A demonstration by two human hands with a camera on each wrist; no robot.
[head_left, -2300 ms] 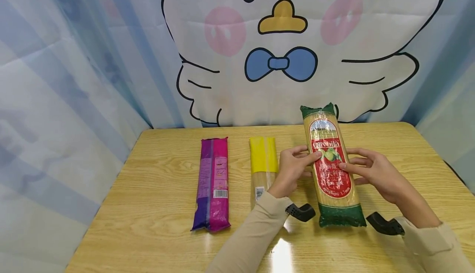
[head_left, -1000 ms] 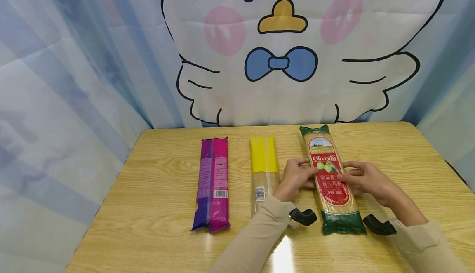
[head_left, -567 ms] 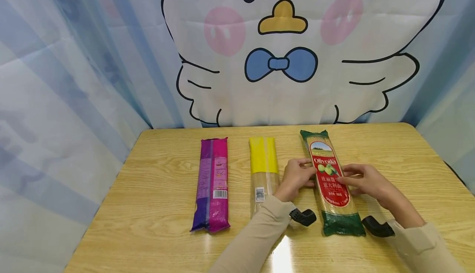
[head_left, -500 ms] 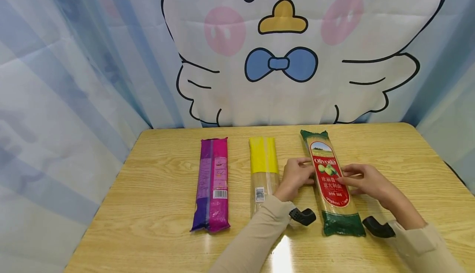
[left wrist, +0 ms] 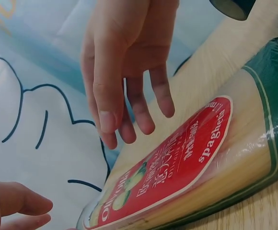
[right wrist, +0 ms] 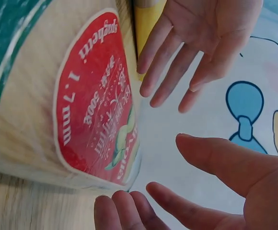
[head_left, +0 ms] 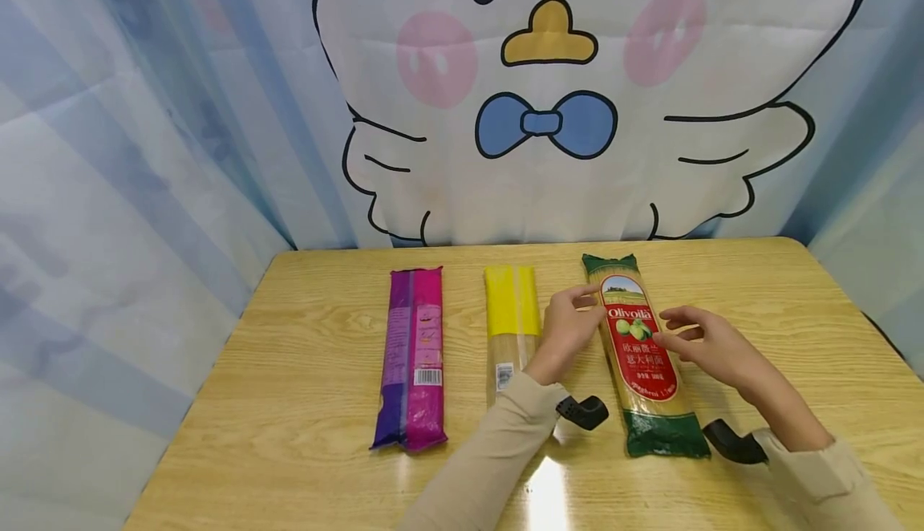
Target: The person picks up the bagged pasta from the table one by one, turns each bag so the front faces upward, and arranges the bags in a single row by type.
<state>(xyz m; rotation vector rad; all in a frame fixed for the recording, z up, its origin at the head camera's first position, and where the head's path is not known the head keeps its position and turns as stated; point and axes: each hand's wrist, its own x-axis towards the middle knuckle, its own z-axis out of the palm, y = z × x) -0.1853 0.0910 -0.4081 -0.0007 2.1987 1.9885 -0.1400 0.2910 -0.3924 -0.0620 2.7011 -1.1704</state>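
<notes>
Spaghetti pack [head_left: 646, 366], since the earliest view: brought down from between both hands onto the table [head_left: 303, 411].
Left hand [head_left: 567, 326] and right hand [head_left: 711, 348], since half a second ago: eased off the pack's sides.
Curtain [head_left: 144, 114]: hanging behind the table, pale blue and white, printed with a large cartoon figure wearing a blue bow tie.
Table: light wood grain, rounded at the far corners, glare near the front.
Beige sleeves [head_left: 469, 475]: reaching in from the front.
Spaghetti pack, place: lying label up toward the right of the table, far end slanting left, green at both ends.
Purple-and-pink pack [head_left: 414, 354]: lying leftmost, well apart from both hands.
Yellow-topped pack [head_left: 511, 306]: lying between the other two, near end partly hidden by the left arm.
Left hand, state: loosely extended, holding nothing, at the left edge of the spaghetti pack; fingertip contact impossible to tell.
Right hand, state: thumb and fingers wide apart, holding nothing, by the right edge; clear of the surface in the left wrist view.
Black wrist devices [head_left: 583, 412]: strapped at both cuffs.
Red label [head_left: 642, 358]: oval, reading "Olivoilà" above green olives.
Barcode [head_left: 428, 377]: printed on the pink side of the leftmost pack.
</notes>
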